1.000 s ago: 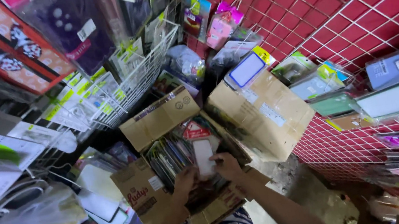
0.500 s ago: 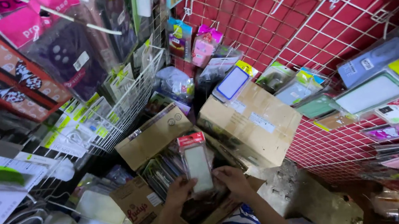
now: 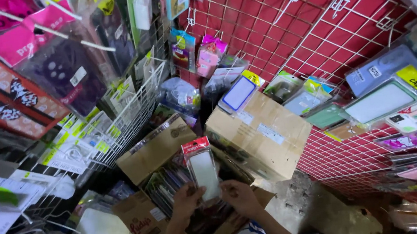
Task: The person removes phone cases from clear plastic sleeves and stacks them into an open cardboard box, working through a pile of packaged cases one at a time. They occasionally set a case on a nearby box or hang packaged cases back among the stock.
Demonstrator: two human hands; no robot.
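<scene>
The left hand (image 3: pixel 186 200) and the right hand (image 3: pixel 240 197) hold a packaged phone case (image 3: pixel 203 170) upright between them, above an open cardboard box (image 3: pixel 154 150); the pack is clear plastic with a red header card and a pale case inside; the left fingers pinch its lower left edge, the right fingers curl around its lower right corner; the open box below is packed with more flat packs (image 3: pixel 166 184) standing on edge; just to the right a closed cardboard box (image 3: pixel 262 134) leans tilted, with a blue-rimmed case pack (image 3: pixel 238 94) lying on its top; a red wire grid wall (image 3: pixel 313 17) rises behind, hung with further packs; a white wire rack (image 3: pixel 129 125) of goods stands to the left.
</scene>
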